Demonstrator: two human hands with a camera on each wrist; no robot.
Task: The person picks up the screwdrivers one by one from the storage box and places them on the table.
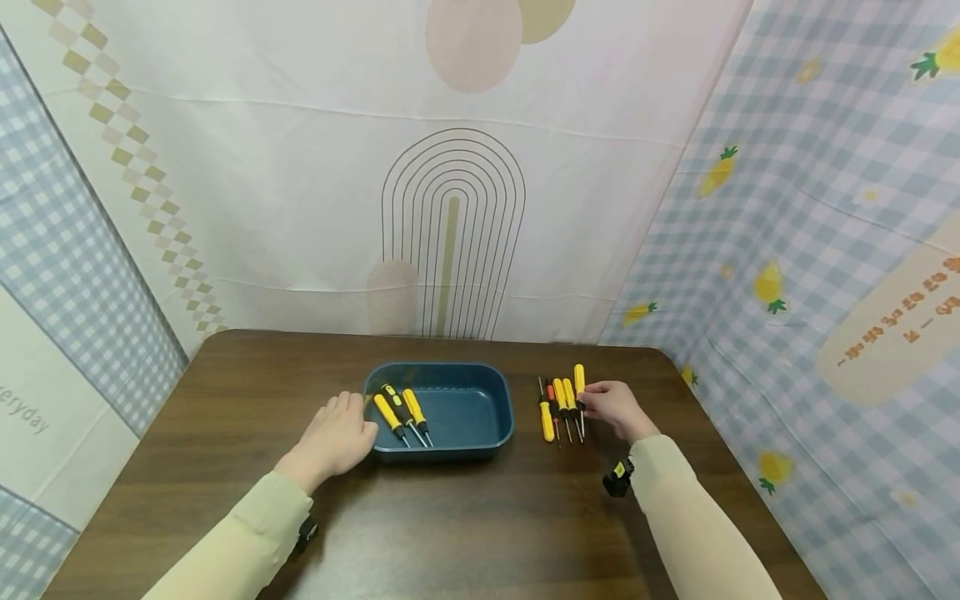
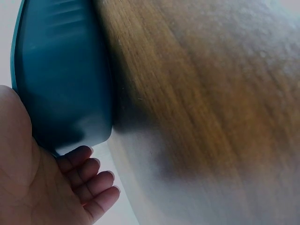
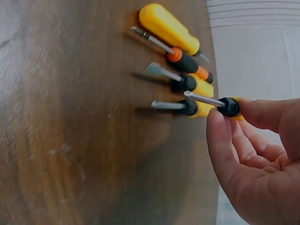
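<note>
My right hand (image 1: 613,406) pinches a screwdriver (image 3: 228,107) with a yellow handle and black collar between thumb and fingers. Its metal tip sticks out toward the table in the right wrist view. Just left of it, a row of screwdrivers lies on the table: a yellow-handled one (image 1: 547,422) turned the other way, an orange-and-black one (image 3: 183,60), and two yellow-and-black ones. My left hand (image 1: 335,433) rests against the left end of a dark blue plastic box (image 1: 468,408), fingers loosely bent beside its wall. Inside the box's left part lie three yellow-and-black screwdrivers (image 1: 388,411).
The brown wooden table (image 1: 465,525) reaches back to a hanging patterned cloth (image 1: 315,208). A checked cloth (image 1: 787,192) hangs along the right side, and another stands at the left. A small black device (image 1: 618,478) sits at my right wrist.
</note>
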